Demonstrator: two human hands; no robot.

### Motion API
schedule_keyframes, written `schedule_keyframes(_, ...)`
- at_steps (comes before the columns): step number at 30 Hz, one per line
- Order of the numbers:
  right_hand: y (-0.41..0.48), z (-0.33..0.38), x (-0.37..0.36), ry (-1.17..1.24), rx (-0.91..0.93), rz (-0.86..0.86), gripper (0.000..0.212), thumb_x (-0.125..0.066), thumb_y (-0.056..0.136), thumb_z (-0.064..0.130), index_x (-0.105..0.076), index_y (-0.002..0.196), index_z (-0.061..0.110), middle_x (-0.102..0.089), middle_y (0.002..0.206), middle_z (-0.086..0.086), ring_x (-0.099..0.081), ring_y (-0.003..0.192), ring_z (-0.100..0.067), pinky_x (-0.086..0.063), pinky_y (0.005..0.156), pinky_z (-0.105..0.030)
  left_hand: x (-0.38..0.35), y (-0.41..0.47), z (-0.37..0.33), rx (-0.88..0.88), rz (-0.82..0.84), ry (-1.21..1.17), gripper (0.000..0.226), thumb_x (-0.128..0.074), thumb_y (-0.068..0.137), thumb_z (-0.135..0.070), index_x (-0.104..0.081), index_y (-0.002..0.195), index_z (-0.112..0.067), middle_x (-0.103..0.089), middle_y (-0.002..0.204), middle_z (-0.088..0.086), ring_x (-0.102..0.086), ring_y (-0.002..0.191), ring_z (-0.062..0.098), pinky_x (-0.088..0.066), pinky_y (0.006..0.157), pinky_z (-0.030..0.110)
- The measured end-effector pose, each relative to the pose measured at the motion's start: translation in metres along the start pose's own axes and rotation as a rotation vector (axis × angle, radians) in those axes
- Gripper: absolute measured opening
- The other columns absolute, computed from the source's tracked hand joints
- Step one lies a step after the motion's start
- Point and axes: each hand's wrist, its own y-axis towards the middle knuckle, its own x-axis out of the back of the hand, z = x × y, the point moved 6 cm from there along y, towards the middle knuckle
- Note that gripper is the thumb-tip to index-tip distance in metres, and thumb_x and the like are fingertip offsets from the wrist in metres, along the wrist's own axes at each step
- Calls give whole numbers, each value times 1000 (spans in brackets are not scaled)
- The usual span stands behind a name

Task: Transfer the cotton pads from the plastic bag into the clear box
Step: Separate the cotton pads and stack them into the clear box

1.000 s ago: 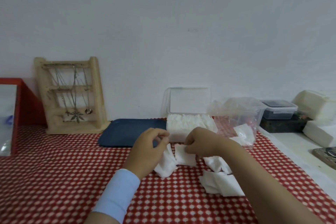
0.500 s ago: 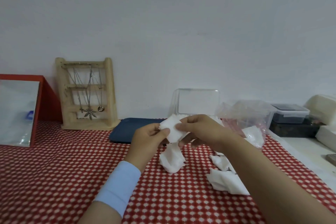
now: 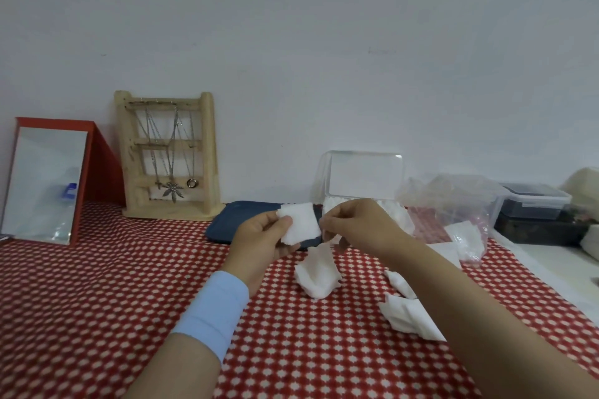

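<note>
Our left hand (image 3: 262, 236) and right hand (image 3: 359, 227) both pinch one square white cotton pad (image 3: 299, 223). The clear lidded box (image 3: 363, 176) at the red-checked table (image 3: 97, 301)'s far edge already holds many. Loose white pads (image 3: 319, 280) and those in the crumpled plastic bag (image 3: 453, 201) are left.

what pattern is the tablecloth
Red tablecloth with a grid of small white dots, clearest in the head view.

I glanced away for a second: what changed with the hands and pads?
Both hands rose from the cloth. The left hand and right hand now pinch one cotton pad by opposite edges, held up in front of the clear box. The loose pads, the box and the plastic bag stayed put.
</note>
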Motion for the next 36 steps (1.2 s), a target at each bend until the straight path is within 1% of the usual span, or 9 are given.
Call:
schedule_keyframes(2, 1, 4, 1, -197, 120, -55, 9, -71, 89, 20, -75, 82, 26, -74, 85, 9, -66, 74, -2, -52, 68, -18, 10, 4, 2, -1, -99, 13, 9, -60, 100, -14, -69, 102, -15, -71, 111, 7, -69, 102, 22, -60, 77, 31)
schedule_keyframes(5, -1, 8, -14, -378, 243, 157, 18, -76, 86, 16, -76, 89, 34, -69, 93, 19, -62, 81, 6, -47, 71, -13, 19, 6, 5, 4, -164, 13, 11, -57, 100, -13, -68, 101, -12, -67, 111, 9, -66, 99, 24, -58, 84, 39)
schedule_keyframes(12, -5, -7, -25, -767, 148, 316, 43, -82, 80, 34, -70, 121, 37, -67, 114, 17, -60, 102, -6, -49, 87, -22, 13, 5, 10, -31, -155, 195, 16, -59, 98, -20, -71, 93, -12, -69, 101, 11, -65, 98, 27, -56, 95, 53)
schedule_keyframes(19, -3, -11, -33, -511, 100, 350, 57, -83, 79, 27, -63, 132, 25, -63, 105, 15, -60, 94, -2, -45, 79, -15, 10, 2, 6, -84, -144, 282, 16, -56, 100, -23, -70, 101, -15, -69, 102, 4, -65, 100, 21, -57, 92, 42)
schedule_keyframes(23, -2, -13, -26, -322, 55, 330, 32, -81, 80, 17, -73, 110, 25, -66, 93, 15, -62, 85, -1, -47, 73, -15, 13, 2, 3, -107, -188, 252, 13, -56, 101, -19, -68, 96, -18, -68, 98, 0, -64, 93, 16, -57, 86, 37)
schedule_keyframes(26, 1, -19, -22, -242, -9, 292, 15, -78, 84, 19, -78, 98, 22, -74, 92, 11, -71, 86, -8, -57, 82, -22, 17, 2, 3, -128, -232, 257, 13, -56, 100, -17, -67, 93, -14, -66, 93, 0, -60, 87, 14, -53, 77, 31)
schedule_keyframes(30, 0, -16, -30, -366, 28, 243, 24, -82, 80, 38, -79, 102, 29, -72, 103, 16, -67, 94, -3, -53, 89, -22, 22, 0, 0, -157, -294, 249, 15, -55, 100, -17, -67, 99, -8, -67, 100, 6, -61, 90, 15, -53, 73, 30)
schedule_keyframes(33, -2, -12, -36, -502, 66, 203, 26, -86, 76, 36, -77, 100, 31, -69, 108, 15, -63, 97, -4, -53, 88, -23, 25, 0, -2, -171, -333, 169, 10, -56, 100, -17, -65, 104, -16, -66, 107, 1, -66, 100, 22, -56, 65, 26)
schedule_keyframes(36, -4, -13, -39, -530, 73, 204, 16, -86, 76, 33, -76, 89, 32, -71, 102, 16, -65, 92, -3, -56, 85, -23, 24, 1, -1, -154, -317, 144, 9, -57, 99, -16, -65, 96, -19, -65, 104, -2, -66, 100, 25, -61, 73, 34)
